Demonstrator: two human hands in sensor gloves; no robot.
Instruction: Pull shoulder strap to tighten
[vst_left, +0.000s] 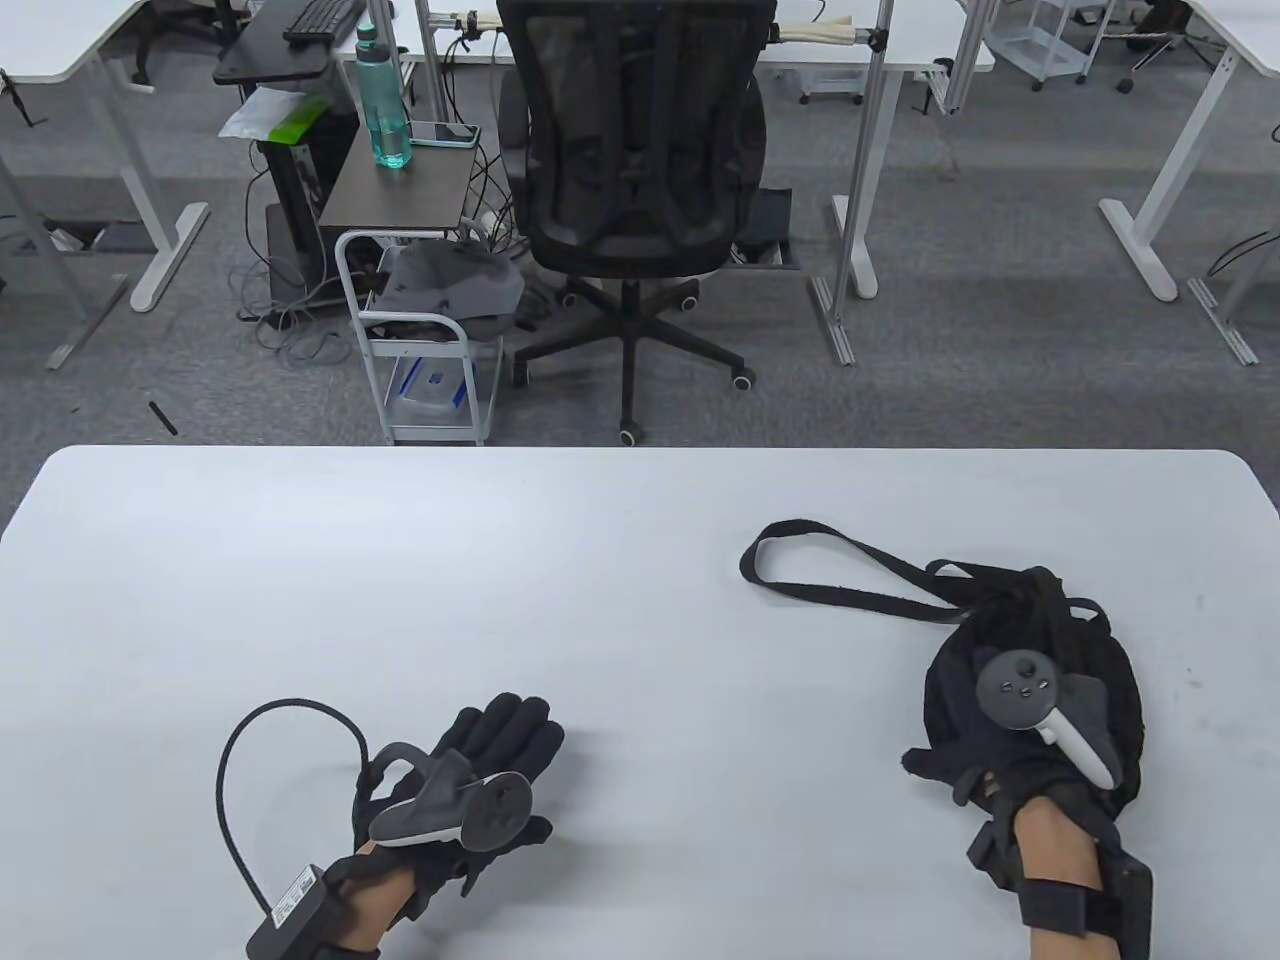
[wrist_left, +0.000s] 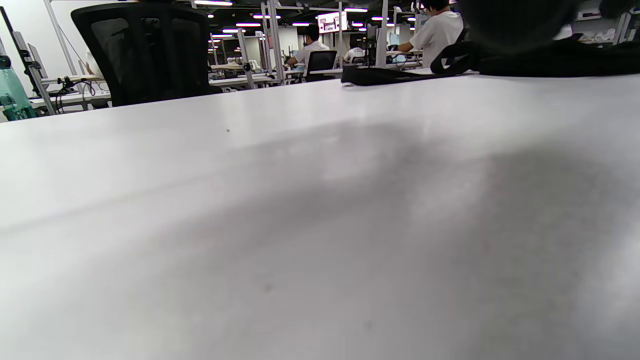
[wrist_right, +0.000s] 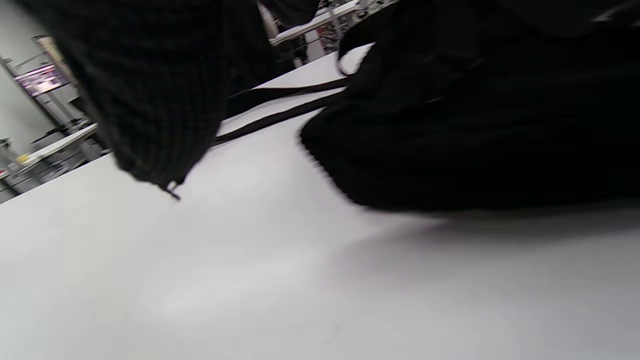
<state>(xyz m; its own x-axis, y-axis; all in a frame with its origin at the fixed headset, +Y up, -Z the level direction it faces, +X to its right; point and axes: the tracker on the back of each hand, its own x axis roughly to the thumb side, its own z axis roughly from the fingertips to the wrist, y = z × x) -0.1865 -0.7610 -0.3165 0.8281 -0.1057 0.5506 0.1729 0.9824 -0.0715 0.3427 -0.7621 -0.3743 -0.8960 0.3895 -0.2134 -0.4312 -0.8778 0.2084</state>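
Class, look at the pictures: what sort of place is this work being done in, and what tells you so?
Probably an open-plan office or lab: a mesh office chair, rows of white desks, and people seated at workstations in the left wrist view.

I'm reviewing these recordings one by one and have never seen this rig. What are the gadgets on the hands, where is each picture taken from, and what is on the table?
There is no machine: these are a person's two hands in black sensor gloves, each with a grey tracker strapped to its back. The fingers do not hold the trackers.

The large picture looks down on the white table. The other two come from low cameras on each wrist.

The left hand lies apart on the bare tabletop, fingers extended, holding nothing. The right hand rests on a black fabric bag; whether its fingers grip the cloth is hidden. The bag's long black shoulder strap lies in a loop on the table, leftward of the bag, untouched.
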